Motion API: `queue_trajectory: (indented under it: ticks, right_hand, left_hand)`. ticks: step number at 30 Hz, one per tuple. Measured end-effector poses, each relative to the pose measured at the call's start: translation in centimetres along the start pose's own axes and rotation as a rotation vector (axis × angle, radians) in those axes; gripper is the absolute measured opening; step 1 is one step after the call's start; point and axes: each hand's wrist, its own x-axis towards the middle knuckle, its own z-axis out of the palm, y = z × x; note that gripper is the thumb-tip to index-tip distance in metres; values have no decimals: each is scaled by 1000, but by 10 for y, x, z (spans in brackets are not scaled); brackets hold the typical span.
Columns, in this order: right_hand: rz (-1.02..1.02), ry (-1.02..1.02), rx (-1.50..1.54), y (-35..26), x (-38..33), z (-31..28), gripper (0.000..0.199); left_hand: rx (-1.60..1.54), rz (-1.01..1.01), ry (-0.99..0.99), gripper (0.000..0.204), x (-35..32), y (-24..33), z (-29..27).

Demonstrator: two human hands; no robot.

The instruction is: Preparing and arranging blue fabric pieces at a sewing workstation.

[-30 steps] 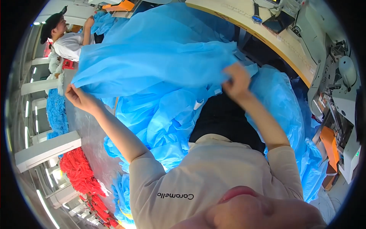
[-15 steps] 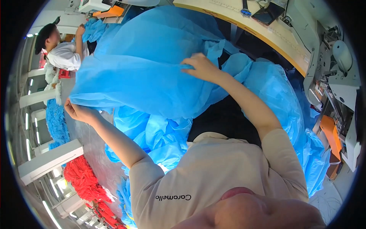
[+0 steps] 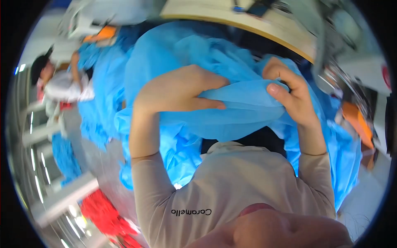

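Observation:
A large sheet of thin, sheer blue fabric [image 3: 235, 124] lies bunched across my lap and hangs between my hands. My left hand [image 3: 194, 91] grips a gathered fold of it, thumb on the near side and fingers reaching over the far side. To the right, my right hand [image 3: 289, 91] pinches the same fold, its thumb pressed on the cloth and its fingers curled behind. The fold is drawn roughly level between the two hands. Some fingertips are hidden by the fabric.
A pale work table [image 3: 198, 10] with a yellowish edge curves across the far side. Sewing-machine parts [image 3: 343, 78] and an orange piece [image 3: 357, 124] stand at right. A co-worker [image 3: 62, 82] sits at far left. Red fabric [image 3: 107, 213] and blue bundles [image 3: 66, 155] lie on the left.
My left hand has moved right and inward from the fabric's left edge. My right hand has shifted right, still on the cloth. The stretched sheet is now gathered into a fold; the view has turned slightly.

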Motion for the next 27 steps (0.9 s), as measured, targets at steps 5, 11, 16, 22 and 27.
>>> queue_trajectory:
  ticks: [5,11,16,22,27]
  right_hand:
    - [204,16,578,-6,-51,-44,53]
    - [290,73,444,-7,-103,-71,47]
    - [254,184,590,7,-117,-81,46]
    - [267,-338,722,10,-105,-63,41]
    - [191,-563,585,22,-102,-81,43]
  left_hand:
    - [-78,511,186,35,74,1,-19]
    - [-416,351,-161,41,129,5,-22]
    - [-383,465,219,19,128,6,-15]
    - [-141,495,-16,17,114,11,-29]
    - [47,314,-214,23,81,10,-53]
